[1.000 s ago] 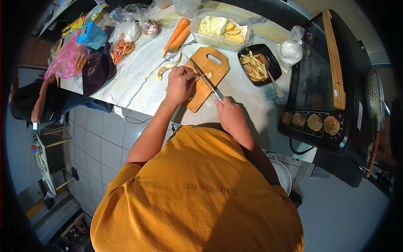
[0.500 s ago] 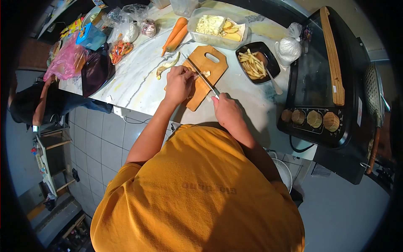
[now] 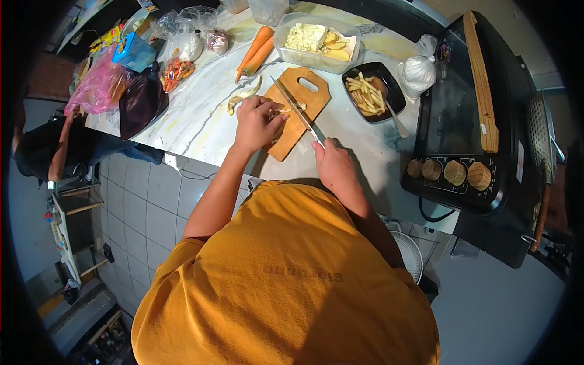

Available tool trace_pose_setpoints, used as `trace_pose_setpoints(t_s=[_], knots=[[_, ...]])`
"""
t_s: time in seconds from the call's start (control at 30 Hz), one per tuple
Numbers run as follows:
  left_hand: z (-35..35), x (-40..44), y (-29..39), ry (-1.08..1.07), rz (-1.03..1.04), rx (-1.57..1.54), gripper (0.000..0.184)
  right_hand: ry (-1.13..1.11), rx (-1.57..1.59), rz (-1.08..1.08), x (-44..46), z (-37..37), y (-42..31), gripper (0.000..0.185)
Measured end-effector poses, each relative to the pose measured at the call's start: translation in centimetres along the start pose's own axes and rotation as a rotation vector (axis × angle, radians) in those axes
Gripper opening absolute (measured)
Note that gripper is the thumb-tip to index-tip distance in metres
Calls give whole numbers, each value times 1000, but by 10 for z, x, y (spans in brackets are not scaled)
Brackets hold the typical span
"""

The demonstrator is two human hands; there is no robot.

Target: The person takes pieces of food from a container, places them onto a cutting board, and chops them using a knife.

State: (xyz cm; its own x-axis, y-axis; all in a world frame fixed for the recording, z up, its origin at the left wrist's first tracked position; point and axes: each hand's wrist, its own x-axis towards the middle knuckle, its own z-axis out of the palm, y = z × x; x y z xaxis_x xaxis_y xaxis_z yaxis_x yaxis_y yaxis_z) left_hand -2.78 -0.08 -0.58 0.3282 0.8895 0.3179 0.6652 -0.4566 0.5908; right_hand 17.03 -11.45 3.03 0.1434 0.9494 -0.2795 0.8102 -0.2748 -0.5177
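My right hand [image 3: 336,165] is closed around the handle of a knife [image 3: 298,111], its long blade slanting up and left over a wooden cutting board [image 3: 313,94]. Left of the blade, my left hand [image 3: 258,126] rests at the board's left side with fingers curled; whatever they pinch is mostly hidden. Small pale cut pieces [image 3: 300,106] lie beside the blade and by the left fingertips. Just beyond the left hand, a curved pale peel-like strip [image 3: 243,97] lies on the marble counter [image 3: 204,112].
Two carrots [image 3: 255,52] and a plastic tub [image 3: 316,59] of pale food are behind the board. To the right stand a black bowl [image 3: 372,91] of cut strips with a spoon, a tied white bag [image 3: 418,74] and a black oven [image 3: 456,121]. Another person's arm [image 3: 59,149] is far left.
My left hand has loosened slightly and its fingers have shifted a little left, away from the blade. The knife and my right hand have moved slightly right and down.
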Motion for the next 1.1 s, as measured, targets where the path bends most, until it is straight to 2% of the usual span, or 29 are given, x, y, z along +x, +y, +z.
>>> trace_pose_setpoints(t_s=[0.37, 0.8, 1.1], knots=[[5, 1, -6, 30, 21, 35, 12, -47, -2, -17, 0, 2, -5, 41], [5, -2, -1, 40, 26, 96, 11, -88, -48, 30, 10, 2, -12, 42], [6, -1, 5, 11, -52, 112, 15, -71, -44, 60, 6, -2, -5, 43]])
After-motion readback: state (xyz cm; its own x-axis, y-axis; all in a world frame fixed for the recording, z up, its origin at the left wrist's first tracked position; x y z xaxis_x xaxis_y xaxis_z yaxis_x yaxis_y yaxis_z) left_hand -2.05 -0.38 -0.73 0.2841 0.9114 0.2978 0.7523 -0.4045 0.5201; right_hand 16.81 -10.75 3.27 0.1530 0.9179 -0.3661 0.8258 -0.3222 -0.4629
